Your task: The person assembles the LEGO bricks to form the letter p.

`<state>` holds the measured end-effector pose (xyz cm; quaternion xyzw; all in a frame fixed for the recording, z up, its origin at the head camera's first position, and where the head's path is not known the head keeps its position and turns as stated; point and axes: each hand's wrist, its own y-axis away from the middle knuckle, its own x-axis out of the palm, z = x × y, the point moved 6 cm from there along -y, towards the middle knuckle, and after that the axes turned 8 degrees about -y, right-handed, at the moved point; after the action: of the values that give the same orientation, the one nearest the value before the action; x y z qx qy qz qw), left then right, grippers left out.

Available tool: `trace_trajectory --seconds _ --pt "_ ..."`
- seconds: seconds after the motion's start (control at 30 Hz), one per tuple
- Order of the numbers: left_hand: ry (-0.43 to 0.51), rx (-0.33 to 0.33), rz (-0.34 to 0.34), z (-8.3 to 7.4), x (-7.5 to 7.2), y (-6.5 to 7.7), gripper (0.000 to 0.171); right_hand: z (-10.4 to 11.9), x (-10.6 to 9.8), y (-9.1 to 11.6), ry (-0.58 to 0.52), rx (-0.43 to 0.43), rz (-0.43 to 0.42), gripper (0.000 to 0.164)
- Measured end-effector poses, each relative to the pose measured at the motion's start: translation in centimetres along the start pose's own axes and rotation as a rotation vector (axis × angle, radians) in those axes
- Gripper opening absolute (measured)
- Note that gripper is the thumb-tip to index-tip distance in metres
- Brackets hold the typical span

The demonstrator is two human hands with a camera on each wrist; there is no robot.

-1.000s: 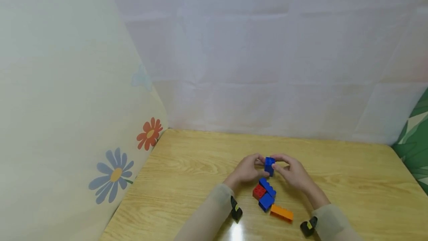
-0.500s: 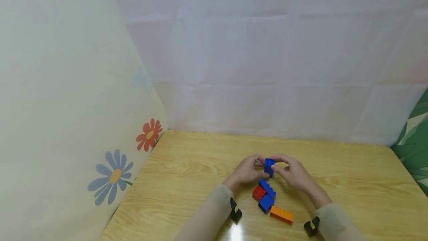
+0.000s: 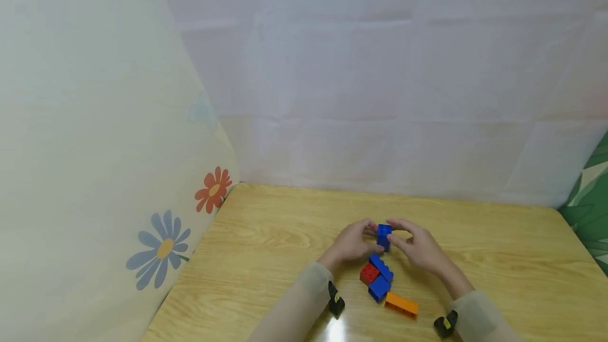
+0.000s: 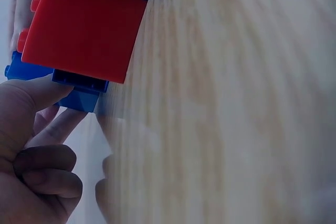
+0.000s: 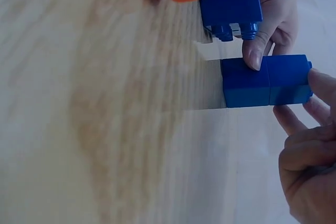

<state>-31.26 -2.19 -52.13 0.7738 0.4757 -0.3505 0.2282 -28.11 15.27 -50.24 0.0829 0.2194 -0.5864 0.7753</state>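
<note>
Two blue building bricks stand stacked on the wooden table, the upper brick (image 5: 290, 80) flush on the lower brick (image 5: 245, 83). My left hand (image 3: 350, 240) pinches the lower part from the left, its thumb on the near face and fingers behind. From the right, my right hand (image 3: 419, 245) holds the upper brick between thumb and fingers. Just in front lie a long blue brick (image 3: 381, 267), a red brick (image 3: 368, 273) and another blue brick (image 3: 379, 288), close together. In the left wrist view the red brick (image 4: 86, 30) hides part of the stack.
An orange brick (image 3: 401, 304) lies nearest me, right of the small cluster, between my forearms. The wood-grain table (image 3: 266, 257) ends at a pale cloth wall (image 3: 323, 152) behind and a flower-printed panel (image 3: 164, 248) on the left.
</note>
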Motion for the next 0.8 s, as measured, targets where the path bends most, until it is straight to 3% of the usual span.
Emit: trace_trajectory --seconds 0.23,0.5,0.8 --pt "0.016 0.003 -0.009 -0.1 -0.1 0.1 0.043 -0.5 -0.2 0.8 -0.027 -0.006 -0.015 0.054" --pt "0.038 0.033 -0.041 -0.1 -0.6 0.3 0.051 -0.9 -0.4 1.8 -0.003 0.074 -0.015 0.053" --pt "0.07 0.05 -0.092 -0.3 -1.0 0.4 0.05 -0.4 0.0 2.9 0.048 0.125 0.041 0.041"
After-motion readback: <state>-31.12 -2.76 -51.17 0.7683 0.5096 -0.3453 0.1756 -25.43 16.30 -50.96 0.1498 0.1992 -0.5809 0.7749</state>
